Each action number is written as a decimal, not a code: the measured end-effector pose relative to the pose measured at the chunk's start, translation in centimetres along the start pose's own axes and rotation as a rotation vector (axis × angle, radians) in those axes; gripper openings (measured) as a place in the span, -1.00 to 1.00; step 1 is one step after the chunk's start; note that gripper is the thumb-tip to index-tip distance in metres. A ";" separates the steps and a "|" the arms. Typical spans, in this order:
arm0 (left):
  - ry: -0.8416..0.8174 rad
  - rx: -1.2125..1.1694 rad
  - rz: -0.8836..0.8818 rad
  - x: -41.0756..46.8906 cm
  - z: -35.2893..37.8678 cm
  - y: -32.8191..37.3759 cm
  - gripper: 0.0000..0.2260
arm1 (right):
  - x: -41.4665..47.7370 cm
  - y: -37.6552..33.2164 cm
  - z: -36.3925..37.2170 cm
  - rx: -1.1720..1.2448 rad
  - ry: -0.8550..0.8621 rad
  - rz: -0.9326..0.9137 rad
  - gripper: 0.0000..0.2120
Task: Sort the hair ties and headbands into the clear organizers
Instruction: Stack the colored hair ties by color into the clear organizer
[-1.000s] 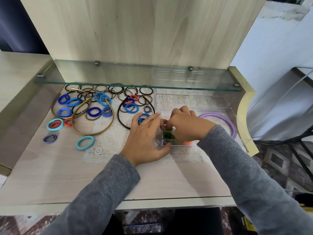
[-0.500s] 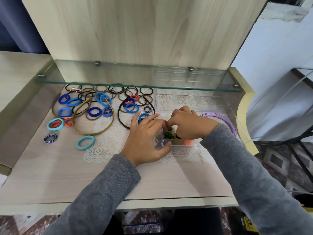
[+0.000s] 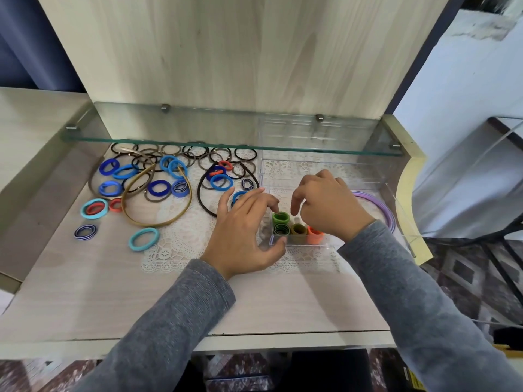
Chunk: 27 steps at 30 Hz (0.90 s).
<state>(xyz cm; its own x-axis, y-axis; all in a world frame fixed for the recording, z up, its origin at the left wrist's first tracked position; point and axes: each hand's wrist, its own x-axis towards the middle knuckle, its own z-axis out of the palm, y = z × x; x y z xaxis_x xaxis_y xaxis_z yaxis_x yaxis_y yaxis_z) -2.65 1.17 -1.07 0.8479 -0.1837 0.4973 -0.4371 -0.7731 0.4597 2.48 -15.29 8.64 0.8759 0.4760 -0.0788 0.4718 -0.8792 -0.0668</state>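
With left hand (image 3: 243,230) released and right hand (image 3: 328,207) grasp indeterminate, the green hair tie (image 3: 281,217), at 9 o'clock in the organizer (image 3: 297,240), is probably soft and light: pinch its rim.

Bright, diffuse light: soft shadows under my right hand (image 3: 331,206), pale reflections on the glass shelf (image 3: 198,137) beyond, frame edges bowed.

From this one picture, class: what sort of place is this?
Probably a home, at a wooden dressing table: a lace mat lies on its top, a glass shelf spans the back, and hair ties are spread out.
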 end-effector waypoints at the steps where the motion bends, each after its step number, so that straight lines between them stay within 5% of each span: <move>1: 0.009 0.010 -0.004 0.0 0.0 0.0 -0.61 | 0.0 -0.1 0.1 -0.016 0.018 0.008 -0.67; 15: 0.032 0.053 -0.017 0.0 0.2 0.0 -0.56 | 0.3 0.3 0.5 0.031 0.063 0.062 -0.68; 27: -0.063 0.174 -0.059 0.2 0.6 -0.2 -0.38 | 0.6 0.4 1.8 0.113 -0.075 0.011 -0.62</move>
<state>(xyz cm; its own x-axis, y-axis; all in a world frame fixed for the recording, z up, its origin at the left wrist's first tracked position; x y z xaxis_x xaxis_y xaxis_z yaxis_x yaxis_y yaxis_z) -2.25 0.95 -1.51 0.8898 -0.1684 0.4242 -0.3326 -0.8757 0.3500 3.07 -15.32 6.79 0.8689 0.4703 -0.1545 0.4441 -0.8784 -0.1764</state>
